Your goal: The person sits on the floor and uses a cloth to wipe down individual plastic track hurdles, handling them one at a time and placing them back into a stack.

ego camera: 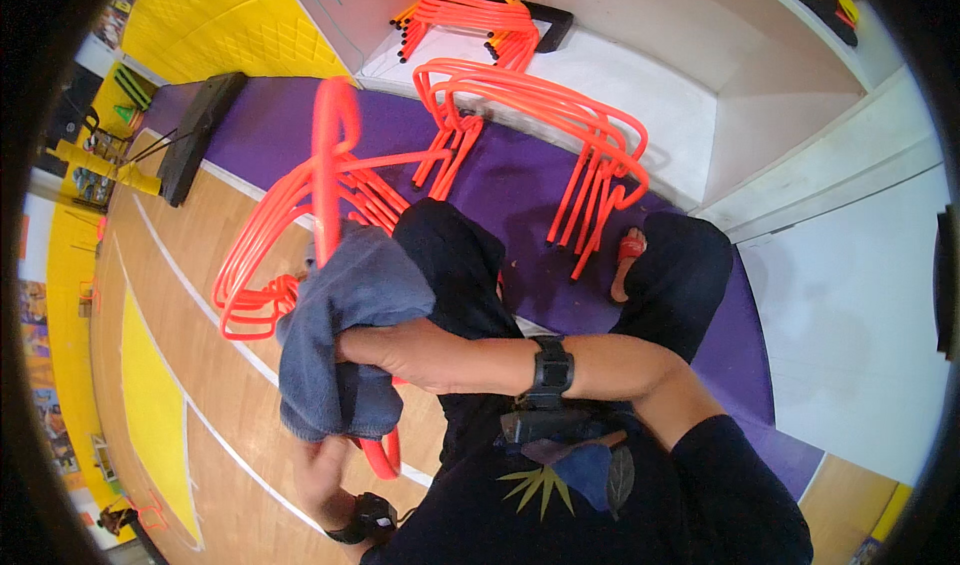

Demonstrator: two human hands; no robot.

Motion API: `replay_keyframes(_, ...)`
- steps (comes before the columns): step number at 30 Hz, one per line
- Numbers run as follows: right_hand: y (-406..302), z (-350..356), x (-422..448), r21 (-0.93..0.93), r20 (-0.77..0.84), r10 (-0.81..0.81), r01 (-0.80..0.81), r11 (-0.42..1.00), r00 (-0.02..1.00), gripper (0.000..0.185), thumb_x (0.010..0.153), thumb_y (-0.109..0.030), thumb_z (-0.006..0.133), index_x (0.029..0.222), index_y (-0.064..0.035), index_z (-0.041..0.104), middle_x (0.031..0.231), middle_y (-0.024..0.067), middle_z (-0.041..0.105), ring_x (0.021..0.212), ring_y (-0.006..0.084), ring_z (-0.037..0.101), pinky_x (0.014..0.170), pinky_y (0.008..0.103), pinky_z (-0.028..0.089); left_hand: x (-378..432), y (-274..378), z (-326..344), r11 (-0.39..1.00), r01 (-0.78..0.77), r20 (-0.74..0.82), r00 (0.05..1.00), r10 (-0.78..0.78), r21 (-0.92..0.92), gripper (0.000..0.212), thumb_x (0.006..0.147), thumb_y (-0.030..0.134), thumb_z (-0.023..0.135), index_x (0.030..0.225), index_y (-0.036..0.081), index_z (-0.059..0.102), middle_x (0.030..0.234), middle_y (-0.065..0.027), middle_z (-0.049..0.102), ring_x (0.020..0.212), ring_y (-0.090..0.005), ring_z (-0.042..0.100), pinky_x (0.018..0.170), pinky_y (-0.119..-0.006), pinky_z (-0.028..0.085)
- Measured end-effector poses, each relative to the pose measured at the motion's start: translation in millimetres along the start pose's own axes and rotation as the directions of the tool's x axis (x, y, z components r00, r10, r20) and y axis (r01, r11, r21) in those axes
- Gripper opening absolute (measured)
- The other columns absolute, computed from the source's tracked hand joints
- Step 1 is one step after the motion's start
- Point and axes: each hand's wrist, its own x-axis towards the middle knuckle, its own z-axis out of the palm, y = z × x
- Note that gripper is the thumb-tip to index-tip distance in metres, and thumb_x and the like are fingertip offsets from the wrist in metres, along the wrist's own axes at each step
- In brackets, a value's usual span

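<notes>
My right hand [409, 353] is closed on a grey-blue cloth [360, 276], which is draped around an orange tubular hurdle [327, 167]. The upper bar of this hurdle is blurred and rises out of the cloth. Its curved lower end [384, 456] shows beneath the fabric. My left hand [322, 464] is at the cloth's lower edge, its fingers partly hidden by the fabric, so its grip cannot be made out. Just beyond the cloth, several more orange hurdles [259, 242] stand nested together on the floor.
Another nested group of orange hurdles [525, 89] stands on the purple mat [525, 190]. Several orange hurdles [465, 10] are stacked on the white ledge [645, 77]. A black padded base [202, 137] stands at left. My sandalled foot [630, 254] is on the mat, by a white panel [840, 340].
</notes>
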Motion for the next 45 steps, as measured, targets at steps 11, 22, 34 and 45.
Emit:
replay_keyframes(11, -25, 33, 26, -0.409, 0.42, -0.041, 0.229, 0.884, 0.907, 0.033, 0.075, -0.017, 0.069, 0.102, -0.001, 0.059, 0.098, 0.0036, 0.06, 0.092, 0.0114, 0.054, 0.083, 0.0266, 0.044, 75, 80, -8, 0.933, -0.179, 0.198, 0.948, 0.248, -0.312, 0.064, 0.084, 0.029, 0.054, 0.132, -0.008, 0.037, 0.13, -0.0169, 0.048, 0.121, -0.0259, 0.047, 0.103, -0.037, 0.034)
replay_keyframes(22, -25, 27, 24, -0.434, 0.422, 0.04, 0.163, 0.886, 0.906, 0.043, 0.07, -0.011, 0.062, 0.11, 0.0028, 0.055, 0.102, 0.0082, 0.061, 0.097, 0.0148, 0.054, 0.088, 0.0286, 0.043, 131, 118, 11, 0.805, -0.389, 0.001, 0.9, 0.435, 0.447, 0.039, 0.095, 0.029, 0.047, 0.121, 0.0, 0.05, 0.11, -0.0067, 0.057, 0.1, -0.014, 0.052, 0.088, -0.025, 0.039)
replay_keyframes(34, 35, 39, -4, -0.24, 0.541, 0.059, 0.087, 0.967, 0.839, 0.059, 0.063, -0.018, 0.078, 0.115, -0.0038, 0.054, 0.104, 0.0072, 0.061, 0.102, 0.018, 0.053, 0.099, 0.0321, 0.036, 142, 177, 10, 0.93, -0.36, 0.029, 0.931, 0.363, -0.074, 0.026, 0.096, 0.022, 0.045, 0.108, 0.0, 0.048, 0.066, 0.0016, 0.04, 0.06, -0.0083, 0.051, 0.058, -0.022, 0.045)
replay_keyframes(45, 62, -40, 68, -0.687, 0.725, -0.095, 0.708, -0.163, 0.682, 0.023, 0.08, -0.025, 0.055, 0.096, -0.0079, 0.054, 0.095, 0.015, 0.061, 0.088, 0.0338, 0.061, 0.075, 0.0426, 0.05, 162, 238, -21, 0.889, -0.154, 0.471, 0.802, 0.367, -0.431, 0.031, 0.1, 0.017, 0.035, 0.12, -0.007, 0.039, 0.074, -0.0009, 0.034, 0.05, -0.0039, 0.03, 0.04, -0.016, 0.029)
